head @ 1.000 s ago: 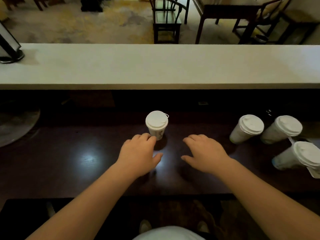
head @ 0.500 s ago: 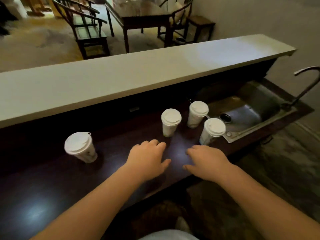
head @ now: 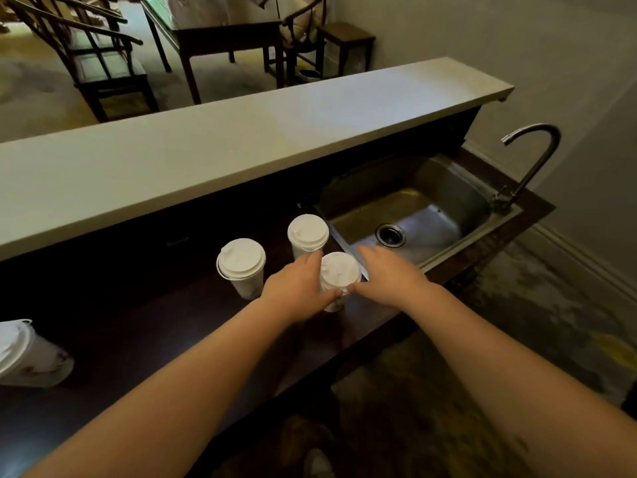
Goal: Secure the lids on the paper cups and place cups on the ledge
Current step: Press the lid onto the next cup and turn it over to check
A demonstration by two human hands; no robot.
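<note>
On the dark wooden counter (head: pixel 144 343) stand three white lidded paper cups: the nearest cup (head: pixel 339 274) lies between the left hand (head: pixel 298 288) and the right hand (head: pixel 389 276), the far cup (head: pixel 307 234) just behind it, the left cup (head: pixel 242 265) beside them. A fourth lidded cup (head: pixel 27 357) sits well apart at the left edge. The steel sink (head: pixel 444 188) lies right of the cups, its curved metal faucet (head: pixel 531 160) at its far right. The pale stone ledge (head: pixel 206 146) runs above and behind the counter
</note>
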